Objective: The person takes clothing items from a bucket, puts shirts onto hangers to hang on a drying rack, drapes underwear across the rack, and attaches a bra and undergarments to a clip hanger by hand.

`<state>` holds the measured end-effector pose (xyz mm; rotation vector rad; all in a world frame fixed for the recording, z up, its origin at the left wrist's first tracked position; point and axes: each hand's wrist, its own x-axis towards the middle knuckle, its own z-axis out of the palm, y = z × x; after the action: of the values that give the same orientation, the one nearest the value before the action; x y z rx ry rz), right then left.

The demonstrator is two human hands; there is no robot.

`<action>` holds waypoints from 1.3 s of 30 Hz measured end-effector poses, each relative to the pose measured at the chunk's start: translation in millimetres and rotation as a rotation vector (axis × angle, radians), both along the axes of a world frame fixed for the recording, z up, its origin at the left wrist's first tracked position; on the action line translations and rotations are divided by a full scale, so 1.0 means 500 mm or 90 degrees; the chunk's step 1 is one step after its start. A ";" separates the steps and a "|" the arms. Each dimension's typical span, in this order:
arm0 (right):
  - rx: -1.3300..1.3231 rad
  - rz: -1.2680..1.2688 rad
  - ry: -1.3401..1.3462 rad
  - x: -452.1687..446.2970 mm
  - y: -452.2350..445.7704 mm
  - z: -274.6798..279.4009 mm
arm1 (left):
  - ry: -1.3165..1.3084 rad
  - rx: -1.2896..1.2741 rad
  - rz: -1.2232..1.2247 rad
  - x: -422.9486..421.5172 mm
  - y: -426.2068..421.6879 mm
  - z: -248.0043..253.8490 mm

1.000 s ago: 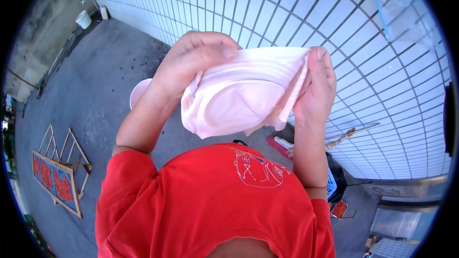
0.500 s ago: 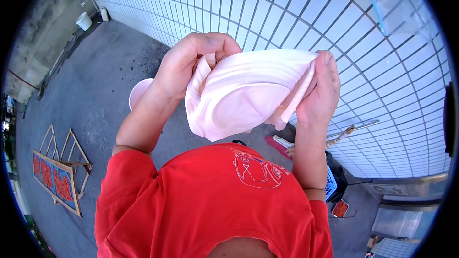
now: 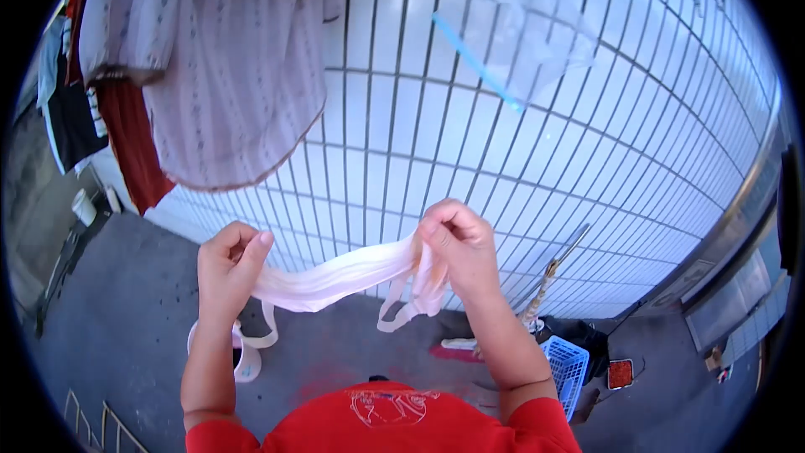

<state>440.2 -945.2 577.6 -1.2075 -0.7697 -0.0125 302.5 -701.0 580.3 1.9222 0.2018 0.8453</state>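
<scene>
A pale pink garment [image 3: 335, 281] with thin straps is stretched between my two hands in front of the tiled wall. My left hand [image 3: 232, 268] pinches its left end between thumb and fingers. At the right end, my right hand [image 3: 457, 243] grips the bunched edge, with folds hanging beneath the fingers. One strap loops down near my left hand and another near my right. The garment sags slightly in the middle.
Striped clothing [image 3: 243, 75] and a dark red cloth [image 3: 130, 143] hang at upper left. A clear plastic item [image 3: 528, 33] hangs at the wall. Below are a pink bucket [image 3: 249, 362], a blue basket [image 3: 567, 365], a broom [image 3: 541, 289] and a small red-filled tray [image 3: 620, 373].
The view has tilted up, showing more wall and hanging clothes. Both hands sit lower in the frame, and the garment has gone from a broad spread to a narrow band with straps hanging.
</scene>
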 end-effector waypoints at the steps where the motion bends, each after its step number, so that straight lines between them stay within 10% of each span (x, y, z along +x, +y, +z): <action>1: -0.030 0.006 0.015 0.008 -0.002 0.009 | -0.046 -0.039 -0.047 0.015 -0.017 0.017; 8: -0.200 0.061 -0.121 0.044 0.018 0.087 | -0.061 0.346 -0.123 0.135 -0.162 0.112; 26: -0.228 -0.109 -0.299 0.070 -0.273 0.343 | -0.064 0.217 -0.514 0.283 -0.362 0.358; 39: 0.058 -0.658 -0.327 0.252 -0.396 0.723 | -0.323 0.401 -0.351 0.434 -0.483 0.558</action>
<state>566.3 -1143.4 939.1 -1.4136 -0.4882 -1.2293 519.6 -942.3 859.4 2.0781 -0.9571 1.0448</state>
